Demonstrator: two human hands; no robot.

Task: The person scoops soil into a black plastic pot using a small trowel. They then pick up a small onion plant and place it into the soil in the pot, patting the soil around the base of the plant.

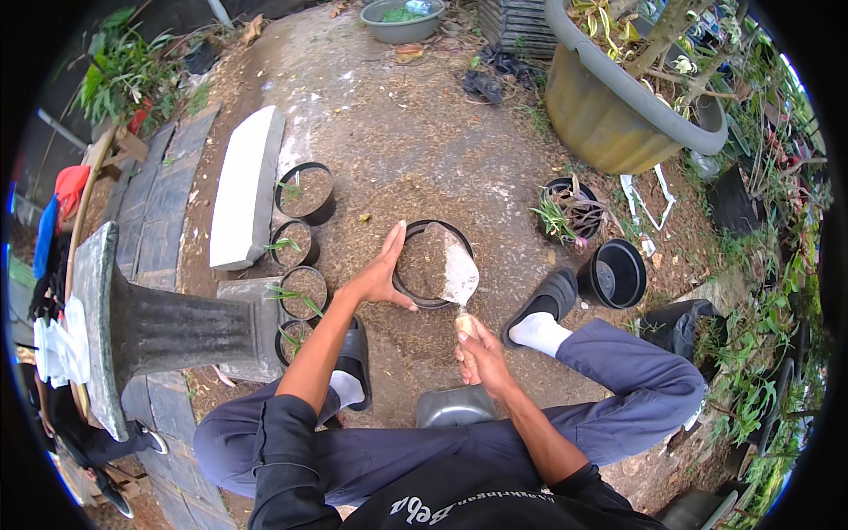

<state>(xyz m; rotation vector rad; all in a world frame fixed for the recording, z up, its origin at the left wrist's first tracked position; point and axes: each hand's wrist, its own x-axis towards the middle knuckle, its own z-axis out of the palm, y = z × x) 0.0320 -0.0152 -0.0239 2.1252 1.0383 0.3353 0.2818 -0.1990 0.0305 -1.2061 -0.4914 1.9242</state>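
Note:
A black plastic pot [402,281] filled with brown soil stands on the ground before me. My left hand [379,277] is spread along its left side, thumb near the front rim and fingertips near the back; firm contact cannot be made out. My right hand [482,351] is closed around the wooden handle of a trowel [461,273]. Its pale, soil-marked blade lies over the pot's right side, with the tip above the soil. Left of the pot, small potted seedlings stand in a row, among them a larger black pot [317,192] and one near my forearm [303,291].
A white block [245,189] and a grey concrete pedestal [192,328] stand at left. On the right are a potted plant [568,211], an empty black pot [613,275] and a large planter [596,106]. A grey basin [403,25] sits far ahead. Another person's leg [112,437] shows lower left.

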